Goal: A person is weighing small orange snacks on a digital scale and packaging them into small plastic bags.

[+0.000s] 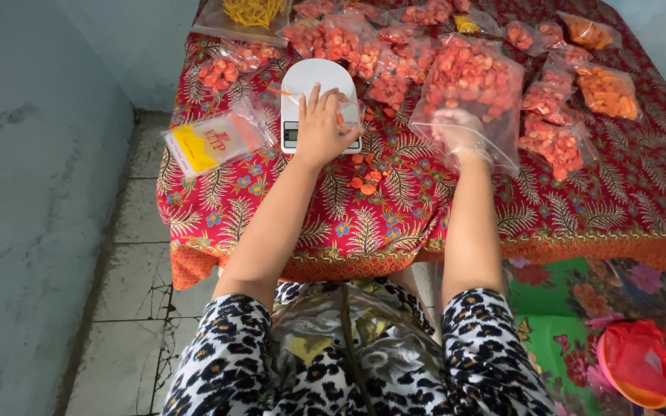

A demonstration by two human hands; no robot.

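Note:
My left hand (322, 123) rests on a white kitchen scale (310, 81) and holds a small clear bag (348, 108) on it. A few orange snack pieces (364, 173) lie loose on the red patterned cloth (395, 223) just below the scale. My right hand (460, 132) wears a clear plastic glove and is pushed inside a large clear bag of orange snack pieces (468, 81); whether it grips any pieces I cannot tell.
Several filled small bags of orange snacks (556, 139) cover the back and right of the table. A pack of empty plastic bags with a yellow label (213, 139) lies left of the scale. A bag of yellow sticks (252, 11) sits far back. A red-orange bowl (641, 366) stands on the floor at right.

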